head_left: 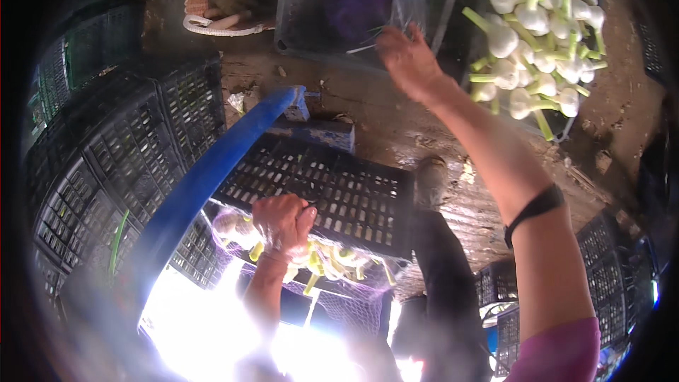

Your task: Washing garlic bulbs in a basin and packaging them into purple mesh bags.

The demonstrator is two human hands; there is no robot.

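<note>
Down by my lap, my left hand [284,221] was clenched around the gathered neck of a purple net bag [332,290] holding pale bulbs with green stalks [325,255]. The bag hung against the edge of a black slatted crate [332,194] and sagged below my fist. I judged it fairly heavy for 1 hand: the bulbs were firm and rounded, but loose against each other, so the load would shift and swing. The mesh itself was soft and slack, with no stiffness to hold a shape, and thin enough that stalks could poke through. The bunched neck seemed the only sound place to grip; anywhere lower and the bulbs would roll out of my palm.

My right hand [409,62] was stretched well away, arm nearly straight, with a black band [535,209] around the forearm. Its fingers were released and curled loosely at the edge of a clear plastic sheet [407,3] over another dark crate [332,7]; whether they actually pinched the plastic, I cannot tell. To the right of that hand lay a heap of white bulbs [541,35] on the muddy ground, apart from my fingers. A blue bar [212,170] slanted across on my left.
</note>
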